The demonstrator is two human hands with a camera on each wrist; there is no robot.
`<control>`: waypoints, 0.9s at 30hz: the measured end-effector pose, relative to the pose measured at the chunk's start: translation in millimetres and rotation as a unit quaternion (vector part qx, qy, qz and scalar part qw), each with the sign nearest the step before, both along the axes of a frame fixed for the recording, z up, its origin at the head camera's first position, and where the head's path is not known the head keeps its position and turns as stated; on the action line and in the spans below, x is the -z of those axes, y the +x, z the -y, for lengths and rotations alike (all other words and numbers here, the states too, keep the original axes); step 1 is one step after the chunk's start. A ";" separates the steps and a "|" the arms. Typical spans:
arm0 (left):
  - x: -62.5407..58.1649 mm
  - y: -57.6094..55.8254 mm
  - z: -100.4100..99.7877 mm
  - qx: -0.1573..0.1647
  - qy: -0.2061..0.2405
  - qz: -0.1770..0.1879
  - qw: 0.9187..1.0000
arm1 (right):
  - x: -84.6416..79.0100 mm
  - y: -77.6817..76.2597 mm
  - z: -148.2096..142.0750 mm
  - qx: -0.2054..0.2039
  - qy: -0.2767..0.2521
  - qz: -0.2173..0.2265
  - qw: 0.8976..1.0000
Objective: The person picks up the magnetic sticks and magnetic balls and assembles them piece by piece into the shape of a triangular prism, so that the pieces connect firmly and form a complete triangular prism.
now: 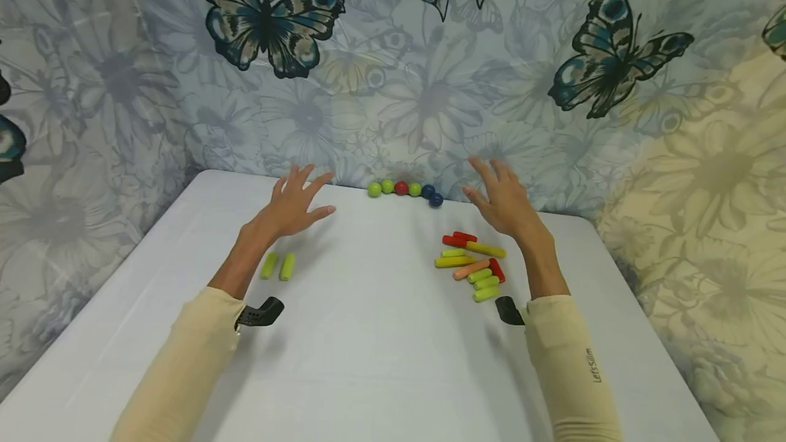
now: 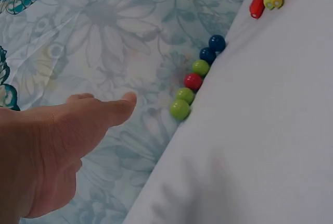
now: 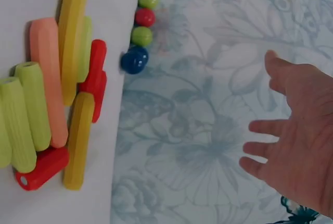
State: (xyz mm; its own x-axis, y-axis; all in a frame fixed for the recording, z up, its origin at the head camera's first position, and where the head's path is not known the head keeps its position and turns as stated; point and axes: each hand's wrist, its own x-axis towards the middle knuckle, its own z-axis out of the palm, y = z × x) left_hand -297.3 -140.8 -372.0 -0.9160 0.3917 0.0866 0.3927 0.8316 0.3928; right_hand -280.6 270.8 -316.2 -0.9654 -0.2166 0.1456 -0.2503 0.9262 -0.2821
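Note:
My left hand (image 1: 293,203) is raised over the table's far left part, fingers spread and holding nothing. Below its wrist lie two light green sticks (image 1: 286,267). My right hand (image 1: 505,202) hovers at the far right with fingers apart, also holding nothing. Close to it is a loose pile of short sticks: red (image 1: 454,241), yellow (image 1: 454,262), orange (image 1: 471,269) and light green (image 1: 486,293). Between the hands, a row of small balls lines the far edge: green (image 1: 374,189), red (image 1: 401,187) and dark blue (image 1: 436,200).
The white table (image 1: 368,360) ends at a wall covering (image 1: 430,101) printed with flowers and butterflies. Each wrist carries a black strap-on piece, the left one (image 1: 260,312) and the right one (image 1: 509,311), by the beige sleeves.

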 end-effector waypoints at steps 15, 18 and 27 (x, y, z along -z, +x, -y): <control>33.8 -46.6 -41.8 0.061 0.033 0.039 0.997 | 17.1 54.9 -16.1 -0.040 0.082 0.069 0.993; 42.4 -57.9 -51.5 0.062 0.036 0.065 0.995 | 20.6 72.4 -21.1 -0.051 0.092 0.089 0.990; 64.1 -75.3 -80.5 0.038 0.003 0.061 0.997 | 43.1 112.4 -25.1 -0.094 0.090 0.180 0.975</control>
